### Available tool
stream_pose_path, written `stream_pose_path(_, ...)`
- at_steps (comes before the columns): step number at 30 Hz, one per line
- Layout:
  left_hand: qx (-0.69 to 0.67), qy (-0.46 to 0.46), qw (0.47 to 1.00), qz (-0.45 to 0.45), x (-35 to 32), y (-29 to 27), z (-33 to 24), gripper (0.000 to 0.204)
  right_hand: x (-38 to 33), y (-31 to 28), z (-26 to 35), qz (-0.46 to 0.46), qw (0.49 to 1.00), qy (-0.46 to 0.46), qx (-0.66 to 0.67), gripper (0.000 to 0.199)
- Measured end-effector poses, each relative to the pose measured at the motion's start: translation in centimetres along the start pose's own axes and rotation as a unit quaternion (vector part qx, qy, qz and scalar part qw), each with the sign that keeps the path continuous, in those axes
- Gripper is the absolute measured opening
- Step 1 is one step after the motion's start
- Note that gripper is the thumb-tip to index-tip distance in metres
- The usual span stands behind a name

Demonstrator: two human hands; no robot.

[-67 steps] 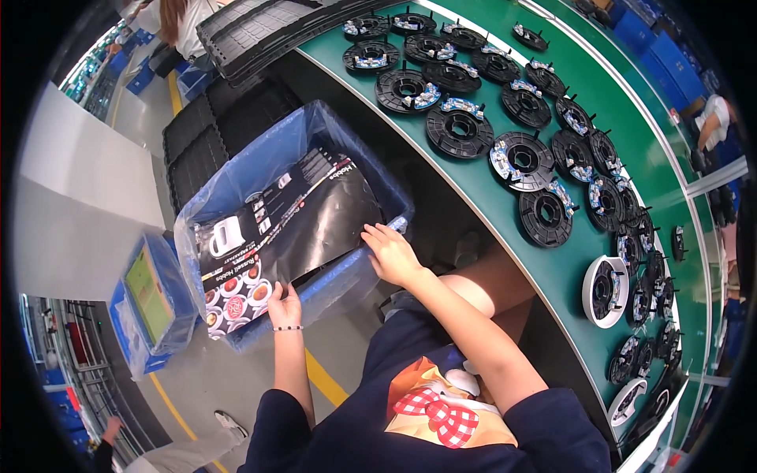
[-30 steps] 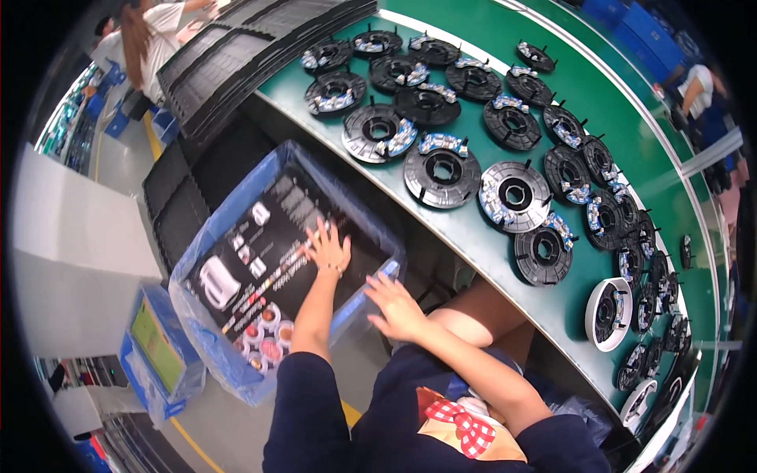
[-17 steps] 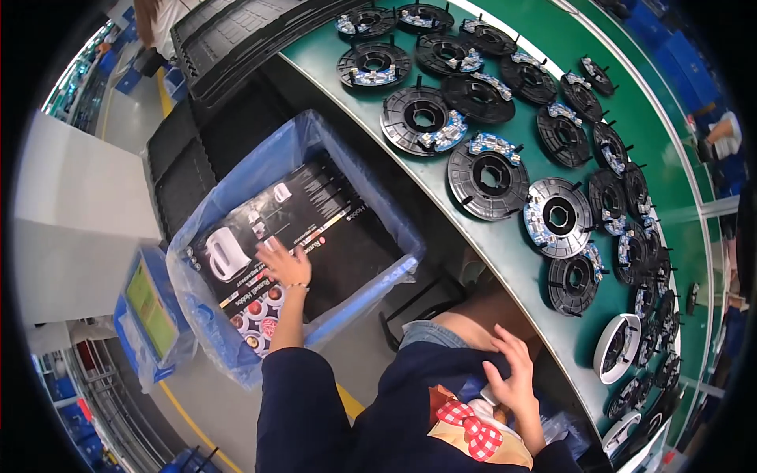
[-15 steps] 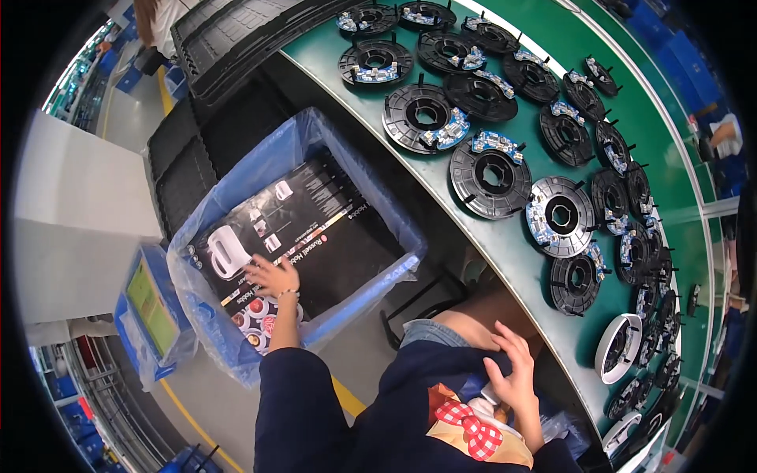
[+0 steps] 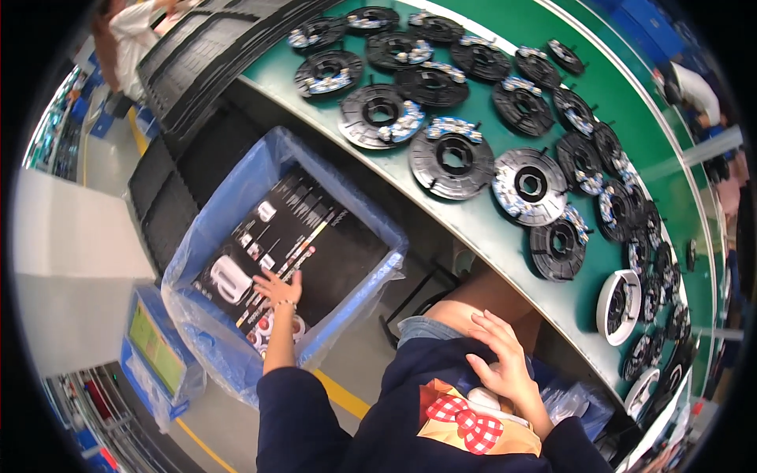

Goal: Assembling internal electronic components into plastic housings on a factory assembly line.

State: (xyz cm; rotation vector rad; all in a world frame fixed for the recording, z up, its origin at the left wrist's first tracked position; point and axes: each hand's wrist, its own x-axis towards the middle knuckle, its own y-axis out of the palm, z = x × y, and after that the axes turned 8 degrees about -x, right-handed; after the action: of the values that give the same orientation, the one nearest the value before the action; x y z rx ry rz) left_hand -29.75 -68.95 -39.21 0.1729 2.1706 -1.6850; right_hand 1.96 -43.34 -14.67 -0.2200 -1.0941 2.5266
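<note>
My left hand (image 5: 280,292) is open with spread fingers, resting on or just above a black printed cardboard sheet or box (image 5: 339,272); contact is hard to tell. Pictures of a white appliance and food mark that cardboard. It lies inside a blue bin (image 5: 206,225) lined with clear plastic film. Over my lap, my right hand (image 5: 505,359) is open, its fingers loosely stretched and nothing seen in them. Below that hand is a red-and-white checked bow (image 5: 465,423) on a tan patch on my front.
On the green-topped workbench (image 5: 378,164) stand several round black plastic bases (image 5: 452,158) with blue circuit boards. A white ring-shaped housing (image 5: 619,307) is near its right end. Black crates (image 5: 205,67) are stacked behind the bin. A smaller blue bin (image 5: 162,347) stands left. Another person (image 5: 130,39) is far left.
The view has turned, so the bench and its parts appear further left. My left hand stays over the cardboard, its fingers slightly more spread. My right hand remains over my lap.
</note>
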Motion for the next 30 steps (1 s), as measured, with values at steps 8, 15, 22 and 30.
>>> stream_pose_path(8, 0.142, 0.4, 0.902, 0.073, -2.9, 4.2, -5.6, 0.091, -2.2, -2.1, 1.0, -0.007, 0.999, -0.04, 0.001, 0.037)
stream_pose_path(15, 0.191, 0.336, 0.915, 0.117, -1.5, 4.7, -8.1, 0.079, -6.4, -11.2, 1.3, -0.182, 0.978, -0.103, -0.023, 0.028)
stream_pose_path(22, -0.425, 0.262, 0.853, -0.153, -10.7, -7.2, -14.1, 0.055, -11.9, -27.9, -3.2, -0.357, 0.878, -0.019, -0.319, 0.023)
stream_pose_path(30, -0.295, 0.491, 0.787, -0.229, -23.5, -7.8, -22.6, 0.054, -16.9, -43.5, -27.2, -0.215, 0.754, 0.424, -0.454, 0.026)
